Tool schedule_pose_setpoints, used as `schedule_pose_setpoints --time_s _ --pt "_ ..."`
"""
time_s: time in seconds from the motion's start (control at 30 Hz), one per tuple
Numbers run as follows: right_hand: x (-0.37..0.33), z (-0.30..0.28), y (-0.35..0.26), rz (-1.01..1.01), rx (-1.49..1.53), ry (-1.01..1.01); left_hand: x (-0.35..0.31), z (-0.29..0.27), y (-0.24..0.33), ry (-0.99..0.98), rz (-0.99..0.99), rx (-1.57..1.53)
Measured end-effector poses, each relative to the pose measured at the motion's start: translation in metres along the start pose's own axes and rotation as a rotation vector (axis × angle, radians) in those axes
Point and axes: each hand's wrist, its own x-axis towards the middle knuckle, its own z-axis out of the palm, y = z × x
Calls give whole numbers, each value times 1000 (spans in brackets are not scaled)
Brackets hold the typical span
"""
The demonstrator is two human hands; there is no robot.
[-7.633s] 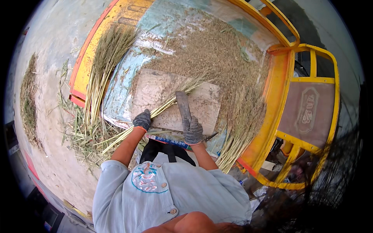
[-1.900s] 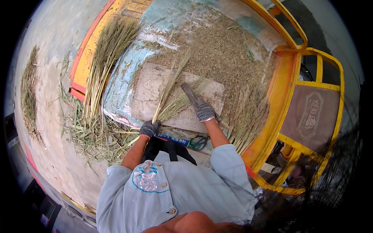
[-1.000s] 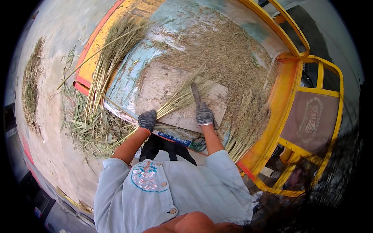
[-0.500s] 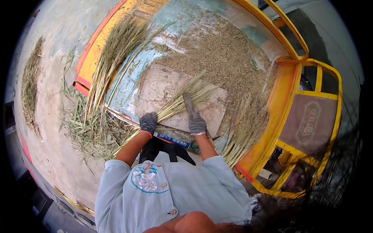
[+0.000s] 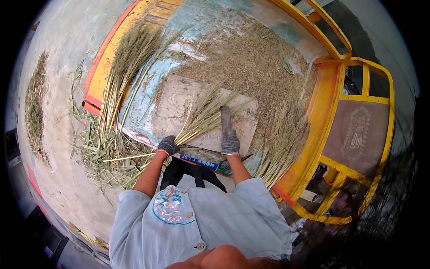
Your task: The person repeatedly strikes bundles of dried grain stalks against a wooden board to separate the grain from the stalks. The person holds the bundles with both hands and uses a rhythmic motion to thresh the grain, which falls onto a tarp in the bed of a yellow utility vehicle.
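My left hand [image 5: 168, 145], in a dark grey knitted glove, is closed round the stems of a bundle of seed-headed stalks [image 5: 197, 125]. The stalks fan out up and to the right over a worn, pale flat board [image 5: 174, 98]. My right hand [image 5: 230, 143], gloved alike, grips a dark, flat bar-like tool [image 5: 225, 120]. Its far end points away from me and lies over the right side of the seed heads. Whether the tool presses on the stalks or hovers just above them, I cannot tell.
Loose seed [image 5: 251, 54] covers the blue-lined bed around the board. A pile of unworked-looking stalks [image 5: 127, 67] lies left, another heap of stalks [image 5: 286, 143] right. Leafy scraps [image 5: 112, 157] litter the ground. Yellow metal rails [image 5: 327, 116] bound the right side.
The tool in my right hand has swung from a leftward slant to nearly straight ahead and shifted slightly right. My left hand has moved a little left and nearer, and the stalks spread wider.
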Motion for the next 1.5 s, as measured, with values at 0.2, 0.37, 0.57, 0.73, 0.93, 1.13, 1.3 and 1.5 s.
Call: schedule_pose_setpoints --time_s 0.2,0.37,0.57,0.73,0.93,1.13,1.3,1.5 --pt "8 20 9 -137 82 106 2 -11 -4 -706 -93 -1063" --pt "-23 -18 -20 -50 26 51 -8 18 -1 -954 -220 -1370" --pt "-17 0 11 -51 314 322 9 34 10 -165 243 -2" --pt "-73 -51 -13 137 700 510 0 -24 46 120 -113 214" --pt "-105 -47 -60 -351 103 216 23 -26 45 112 -226 231" --pt "-45 -73 -45 -164 -205 68 30 -38 28 85 -169 296" --pt "-46 -88 -16 -191 146 693 29 -57 41 -40 -167 299" --pt "-91 -38 -79 -617 -198 68 31 -53 37 -58 -139 321"
